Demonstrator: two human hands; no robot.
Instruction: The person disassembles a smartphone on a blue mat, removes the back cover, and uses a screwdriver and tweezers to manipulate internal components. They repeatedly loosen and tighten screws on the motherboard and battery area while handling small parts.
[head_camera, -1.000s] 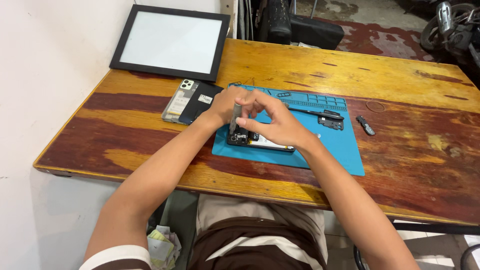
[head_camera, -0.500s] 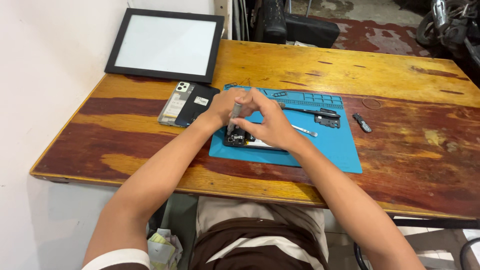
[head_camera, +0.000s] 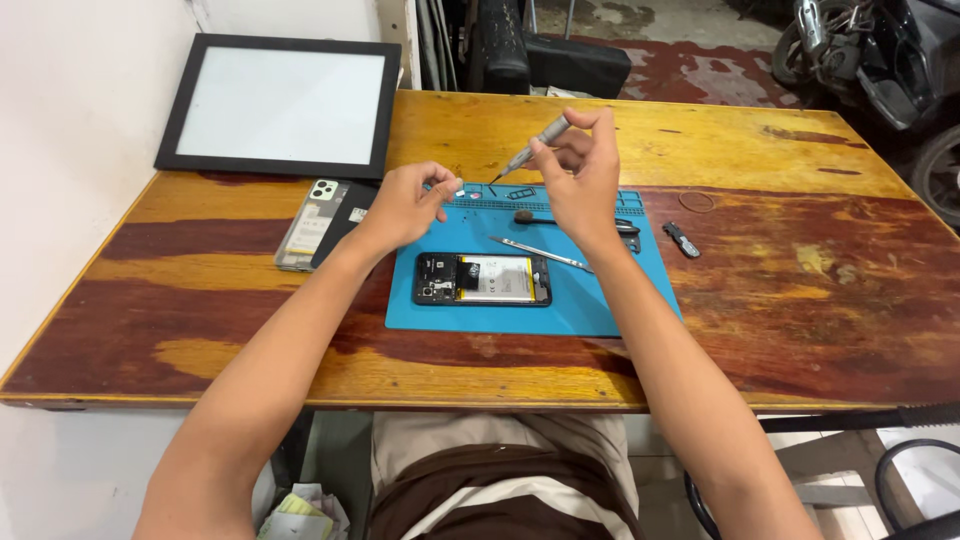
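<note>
Blue mat lay on the wooden counter, an opened phone flat on it, back cover off. Right hand was raised above the mat's far edge, fingers pinched shut around a grey screwdriver, tip slanting down-left. Left hand hovered near that tip, fingers closed on a tiny pale piece. Tweezers lay just beyond the phone. A black-framed panel rested at the far left.

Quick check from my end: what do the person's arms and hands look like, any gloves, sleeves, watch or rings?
Both arms are bare from wrist to above the elbow. The left hand and right hand wear no gloves, and no watch, ring or wristband shows. A striped short sleeve edge may show at the bottom left corner, too cropped to be sure.
</note>
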